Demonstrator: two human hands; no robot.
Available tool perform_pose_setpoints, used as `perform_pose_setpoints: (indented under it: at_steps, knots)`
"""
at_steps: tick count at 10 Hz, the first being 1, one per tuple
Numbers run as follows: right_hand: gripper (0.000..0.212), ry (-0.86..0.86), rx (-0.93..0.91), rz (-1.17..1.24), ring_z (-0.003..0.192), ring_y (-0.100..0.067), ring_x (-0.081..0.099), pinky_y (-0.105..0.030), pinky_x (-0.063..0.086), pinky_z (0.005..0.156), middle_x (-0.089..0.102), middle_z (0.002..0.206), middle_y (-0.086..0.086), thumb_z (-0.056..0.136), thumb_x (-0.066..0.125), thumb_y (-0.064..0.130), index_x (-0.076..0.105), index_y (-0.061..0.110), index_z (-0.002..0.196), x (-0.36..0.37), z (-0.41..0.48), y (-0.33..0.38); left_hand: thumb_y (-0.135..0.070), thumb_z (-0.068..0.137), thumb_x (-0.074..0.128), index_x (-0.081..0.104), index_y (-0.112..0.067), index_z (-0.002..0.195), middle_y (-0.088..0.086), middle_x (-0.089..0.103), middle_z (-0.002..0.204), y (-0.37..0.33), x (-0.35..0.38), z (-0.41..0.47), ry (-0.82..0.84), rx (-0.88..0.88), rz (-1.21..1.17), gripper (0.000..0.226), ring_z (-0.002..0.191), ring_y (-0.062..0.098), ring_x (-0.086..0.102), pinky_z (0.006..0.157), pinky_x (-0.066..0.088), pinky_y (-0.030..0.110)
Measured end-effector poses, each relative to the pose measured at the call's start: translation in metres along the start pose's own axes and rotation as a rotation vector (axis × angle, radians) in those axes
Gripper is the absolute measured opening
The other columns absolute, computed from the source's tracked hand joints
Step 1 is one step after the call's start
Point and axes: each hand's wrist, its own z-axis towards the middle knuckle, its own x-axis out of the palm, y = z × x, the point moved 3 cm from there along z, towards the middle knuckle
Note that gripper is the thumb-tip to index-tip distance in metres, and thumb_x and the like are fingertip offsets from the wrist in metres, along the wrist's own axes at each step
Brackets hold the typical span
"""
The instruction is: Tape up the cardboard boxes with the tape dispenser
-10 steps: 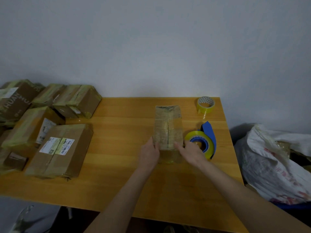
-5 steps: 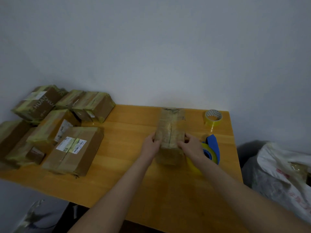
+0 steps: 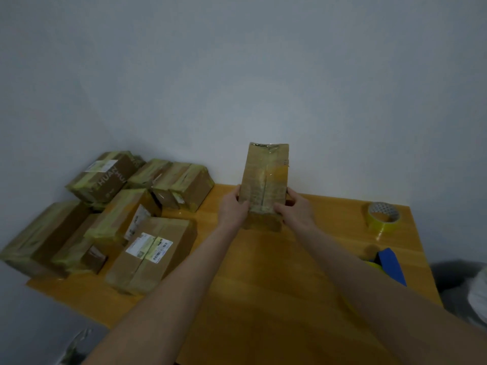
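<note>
1. Nearest, at the right of the worktop [image 3: 263,299], the tape dispenser [image 3: 390,264] lies untouched. The right forearm covers most of it, so only a blue part and a sliver of yellow roll show.
2. Mid-worktop, the left hand [image 3: 233,206] and right hand [image 3: 296,209] clasp the box [image 3: 266,180] by its long sides near the lower end, thumbs on the front face.
3. The box is held up on end; I cannot tell whether its base touches the wood.
4. It looks light and stiff. Its glossy tape skin may slip, so grip the edges.
5. Its back face is hidden.
6. Farther off, a spare tape roll [image 3: 383,216] stands at the right. Taped boxes [image 3: 147,248] heap at the left, their labels blurred.
</note>
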Motion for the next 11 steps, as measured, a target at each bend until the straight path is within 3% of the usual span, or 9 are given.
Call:
perform_pose_setpoints:
  at_steps: [2, 3, 5, 7, 8, 9, 10, 11]
  knots:
    - [0.057, -0.032, 0.033, -0.006, 0.101, -0.025, 0.064, -0.049, 0.057, 0.081, 0.065, 0.120, -0.003, 0.088, 0.064, 0.011, 0.049, 0.024, 0.141, 0.108, 0.044, 0.014, -0.014, 0.090, 0.060, 0.044, -0.014, 0.141, 0.006, 0.057, 0.130, 0.069, -0.057, 0.083, 0.039, -0.006, 0.118, 0.054, 0.116, 0.023, 0.055, 0.094, 0.049, 0.037]
    - [0.053, -0.062, 0.105, -0.013, 0.100, -0.026, 0.064, -0.049, 0.057, 0.083, 0.066, 0.119, -0.004, 0.090, 0.063, 0.009, 0.051, 0.024, 0.140, 0.166, 0.067, 0.016, -0.014, 0.091, 0.060, 0.043, -0.016, 0.142, 0.005, 0.057, 0.131, 0.106, -0.087, 0.124, 0.092, 0.004, 0.154, 0.054, 0.115, 0.020, 0.056, 0.093, 0.048, 0.033]
    - [0.051, -0.109, 0.237, -0.038, 0.101, -0.026, 0.064, -0.047, 0.056, 0.087, 0.067, 0.118, -0.006, 0.091, 0.062, 0.009, 0.052, 0.026, 0.138, 0.242, 0.095, 0.015, -0.011, 0.093, 0.057, 0.056, -0.016, 0.128, -0.001, 0.063, 0.117, 0.160, -0.117, 0.178, 0.183, 0.001, 0.160, 0.035, 0.090, 0.008, 0.054, 0.071, 0.044, 0.019]
    - [0.049, -0.128, 0.271, -0.136, 0.111, -0.026, 0.061, -0.044, 0.053, 0.094, 0.063, 0.126, -0.003, 0.094, 0.058, 0.015, 0.048, 0.025, 0.141, 0.273, 0.113, 0.011, -0.020, 0.093, 0.058, 0.059, -0.025, 0.117, -0.003, 0.065, 0.112, 0.188, -0.121, 0.200, 0.237, -0.016, 0.243, 0.024, 0.099, 0.017, 0.062, 0.085, 0.054, 0.035]
    - [0.042, -0.082, 0.286, -0.192, 0.106, -0.026, 0.062, -0.045, 0.054, 0.090, 0.066, 0.121, -0.003, 0.093, 0.057, 0.019, 0.052, 0.027, 0.133, 0.286, 0.118, 0.005, -0.019, 0.095, 0.056, 0.055, -0.020, 0.126, 0.000, 0.063, 0.115, 0.194, -0.122, 0.203, 0.237, -0.004, 0.306, 0.032, 0.093, 0.013, 0.061, 0.073, 0.050, 0.024]
    - [0.041, -0.050, 0.296, -0.195, 0.107, -0.026, 0.061, -0.046, 0.054, 0.091, 0.065, 0.121, -0.002, 0.092, 0.059, 0.022, 0.051, 0.029, 0.131, 0.290, 0.120, 0.005, -0.018, 0.096, 0.054, 0.055, -0.016, 0.128, 0.001, 0.063, 0.117, 0.193, -0.126, 0.205, 0.233, 0.023, 0.349, 0.032, 0.082, 0.008, 0.051, 0.057, 0.036, 0.015]
    - [0.046, 0.005, 0.293, -0.211, 0.116, -0.028, 0.057, -0.046, 0.049, 0.099, 0.061, 0.128, -0.005, 0.091, 0.063, 0.025, 0.047, 0.024, 0.134, 0.293, 0.121, 0.008, -0.018, 0.095, 0.055, 0.054, -0.016, 0.128, 0.003, 0.061, 0.120, 0.194, -0.128, 0.206, 0.266, 0.020, 0.379, 0.032, 0.086, 0.008, 0.051, 0.062, 0.038, 0.018]
    - [0.060, 0.006, 0.320, -0.282, 0.127, -0.030, 0.048, -0.044, 0.043, 0.105, 0.051, 0.139, -0.011, 0.090, 0.066, 0.029, 0.039, 0.015, 0.141, 0.288, 0.118, 0.012, -0.021, 0.092, 0.059, 0.050, -0.018, 0.133, 0.004, 0.053, 0.131, 0.189, -0.132, 0.206, 0.279, 0.039, 0.406, 0.042, 0.104, 0.016, 0.057, 0.079, 0.051, 0.027]
